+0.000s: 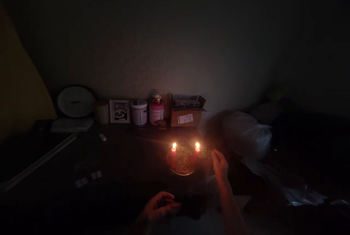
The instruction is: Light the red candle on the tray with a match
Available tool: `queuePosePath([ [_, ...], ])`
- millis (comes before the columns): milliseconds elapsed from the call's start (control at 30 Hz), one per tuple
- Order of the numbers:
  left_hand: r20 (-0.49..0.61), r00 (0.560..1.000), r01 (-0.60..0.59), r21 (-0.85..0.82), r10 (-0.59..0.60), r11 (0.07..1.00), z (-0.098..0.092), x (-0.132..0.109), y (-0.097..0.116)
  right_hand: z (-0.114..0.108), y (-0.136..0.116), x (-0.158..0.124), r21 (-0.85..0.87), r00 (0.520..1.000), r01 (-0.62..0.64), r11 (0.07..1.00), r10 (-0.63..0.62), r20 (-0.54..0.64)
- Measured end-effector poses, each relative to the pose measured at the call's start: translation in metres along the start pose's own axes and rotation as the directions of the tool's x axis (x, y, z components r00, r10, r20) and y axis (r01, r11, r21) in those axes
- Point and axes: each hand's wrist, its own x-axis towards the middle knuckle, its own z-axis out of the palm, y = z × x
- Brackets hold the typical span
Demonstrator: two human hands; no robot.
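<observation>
Two lit red candles, the left candle (173,154) and the right candle (197,151), stand upright at opposite sides of a round clear dish (182,174) with a grainy, pale filling. Right of the dish, my right hand (219,164) has its fingertips pinched together beside a dim, shiny round thing (203,152). Whether those fingers grip its edge or something small is too dark to tell. My left hand (161,206) hovers at the table's near side, loosely curved with fingers apart, and I see nothing in it.
Along the wall stand a round white clock (76,101), a panda picture frame (120,111), two tubs (139,112) and an open cardboard box (187,117). A pale plastic bag (247,134) bulges at right. Small white pieces (96,175) lie at left on the dark table (131,154).
</observation>
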Motion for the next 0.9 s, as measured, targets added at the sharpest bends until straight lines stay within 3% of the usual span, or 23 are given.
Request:
queuePosePath([
  [100,0.021,0.998,-0.064,0.002,0.064,0.998,-0.007,0.0,-0.009,-0.014,-0.008,-0.039,-0.074,0.998,0.01,0.997,-0.005,0.063],
  [233,0.008,0.989,-0.148,0.024,0.148,0.989,-0.012,-0.003,-0.013,-0.011,-0.012,-0.101,-0.13,0.959,0.056,0.99,-0.017,0.284],
  [367,-0.059,0.985,-0.161,0.053,0.164,0.985,-0.007,-0.01,-0.006,0.006,-0.007,-0.151,-0.121,0.816,0.226,0.966,-0.12,0.565],
  [433,-0.092,0.982,-0.159,0.041,0.162,0.986,-0.001,-0.014,-0.001,0.013,-0.003,-0.166,-0.092,0.74,0.351,0.932,-0.216,0.637],
  [567,-0.178,0.968,-0.167,0.079,0.179,0.983,0.006,-0.021,0.006,0.018,0.005,-0.177,-0.065,0.675,0.468,0.881,-0.309,0.67],
  [900,-0.236,0.956,-0.14,0.151,0.173,0.979,0.008,-0.025,0.008,0.02,0.01,-0.177,-0.084,0.645,0.525,0.847,-0.331,0.689],
])
